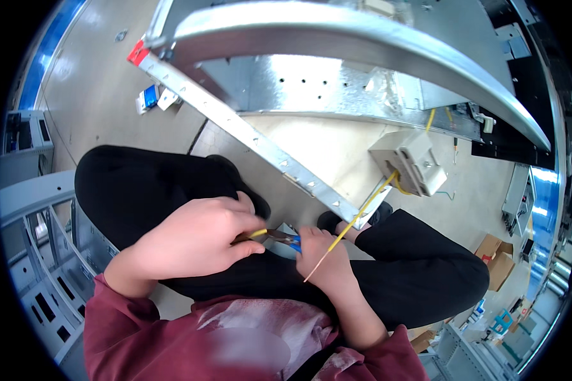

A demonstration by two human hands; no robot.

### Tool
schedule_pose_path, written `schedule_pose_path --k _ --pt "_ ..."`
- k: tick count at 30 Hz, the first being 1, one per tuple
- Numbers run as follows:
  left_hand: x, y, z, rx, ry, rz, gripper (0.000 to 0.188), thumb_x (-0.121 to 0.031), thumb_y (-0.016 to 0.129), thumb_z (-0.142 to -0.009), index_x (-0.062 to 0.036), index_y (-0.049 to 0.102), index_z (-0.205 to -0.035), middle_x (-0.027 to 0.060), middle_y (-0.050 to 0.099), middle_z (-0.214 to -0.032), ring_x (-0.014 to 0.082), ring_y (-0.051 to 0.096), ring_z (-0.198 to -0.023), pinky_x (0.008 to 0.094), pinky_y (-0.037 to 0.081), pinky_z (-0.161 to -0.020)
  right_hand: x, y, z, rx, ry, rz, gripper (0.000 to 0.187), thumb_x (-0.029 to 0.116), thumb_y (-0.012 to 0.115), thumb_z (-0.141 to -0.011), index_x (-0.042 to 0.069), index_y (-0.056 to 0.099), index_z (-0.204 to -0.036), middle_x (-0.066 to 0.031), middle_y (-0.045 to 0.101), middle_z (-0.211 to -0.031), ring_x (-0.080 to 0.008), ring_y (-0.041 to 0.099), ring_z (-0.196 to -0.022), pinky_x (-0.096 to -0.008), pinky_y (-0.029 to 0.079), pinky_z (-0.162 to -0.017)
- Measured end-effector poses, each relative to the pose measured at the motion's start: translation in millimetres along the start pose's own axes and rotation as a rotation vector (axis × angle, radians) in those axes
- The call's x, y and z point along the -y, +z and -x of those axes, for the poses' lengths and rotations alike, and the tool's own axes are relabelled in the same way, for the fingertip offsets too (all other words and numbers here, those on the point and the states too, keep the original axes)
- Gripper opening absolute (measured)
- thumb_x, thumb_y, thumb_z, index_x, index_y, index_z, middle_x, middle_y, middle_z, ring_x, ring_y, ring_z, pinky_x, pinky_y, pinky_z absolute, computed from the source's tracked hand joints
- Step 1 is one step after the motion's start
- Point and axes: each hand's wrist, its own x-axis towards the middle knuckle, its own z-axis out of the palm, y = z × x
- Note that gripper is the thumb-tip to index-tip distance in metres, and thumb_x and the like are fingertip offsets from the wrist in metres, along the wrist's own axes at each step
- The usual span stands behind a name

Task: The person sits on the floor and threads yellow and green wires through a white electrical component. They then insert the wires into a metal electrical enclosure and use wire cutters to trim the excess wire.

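My left hand (200, 235) pinches a short yellow piece of wire or wire sleeve (257, 233) between thumb and fingers. My right hand (324, 255) is closed around blue-handled pliers (293, 241). The dark jaws point left and meet the yellow piece; whether they grip it I cannot tell. A long yellow wire (354, 222) runs down from a light grey switch-like device (410, 162) and passes over my right hand. Its lower end is bare and copper-coloured. The device sits against the metal frame (254, 136), just beyond my right knee.
A broad curved metal bar (337, 32) crosses the top, above a perforated sheet-metal panel (305, 79). A blue and white packet (149, 96) lies on the floor at left. Slotted metal racks (54, 273) stand at my left, and a cardboard box (494, 260) stands at right.
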Motion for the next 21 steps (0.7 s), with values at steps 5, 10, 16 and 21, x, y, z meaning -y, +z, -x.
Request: schedule_pose_path --k 5,10,16,21 --pt "-6.2 -0.2 -6.7 -0.133 0.126 -0.161 0.037 -0.021 0.085 -0.089 -0.0039 0.074 -0.12 0.0122 0.069 -0.09 0.0358 0.07 -0.086 0.0439 0.056 -0.075 -32.0 20.7 2.0 0.096 0.231 0.135 0.028 0.011 0.072 -0.083 0.002 0.072 -0.109 -0.0164 0.074 -0.106 -0.0357 0.076 -0.096 -0.0482 0.063 -0.079" --pt "-24.7 -0.6 -21.3 -0.206 0.46 -0.135 0.043 -0.018 0.085 -0.088 -0.0087 0.075 -0.128 0.0083 0.069 -0.092 0.0287 0.066 -0.077 0.039 0.055 -0.07 -41.8 53.6 -27.1 0.094 0.276 0.096 0.031 0.015 0.068 -0.091 0.002 0.071 -0.119 -0.0183 0.073 -0.119 -0.0367 0.075 -0.109 -0.0483 0.064 -0.085" --pt "-36.3 18.7 -35.3 -0.304 0.666 -0.261 0.043 -0.01 0.085 -0.081 -0.0106 0.079 -0.124 0.0036 0.075 -0.107 0.0249 0.072 -0.098 0.0379 0.058 -0.076 -41.6 63.6 -38.7 0.223 0.401 0.045 0.043 0.021 0.069 -0.096 0.005 0.06 -0.135 -0.0199 0.071 -0.13 -0.0392 0.073 -0.118 -0.0499 0.061 -0.095" --pt "-38.8 27.7 -45.1 -0.332 0.711 -0.321 0.042 -0.006 0.082 -0.075 -0.0095 0.081 -0.117 0.0041 0.076 -0.109 0.0259 0.073 -0.105 0.0382 0.06 -0.084 -55.3 112.4 -72.3 0.29 0.504 -0.048 0.046 0.021 0.069 -0.098 0.006 0.06 -0.141 -0.0186 0.07 -0.14 -0.0363 0.071 -0.128 -0.0476 0.06 -0.1"
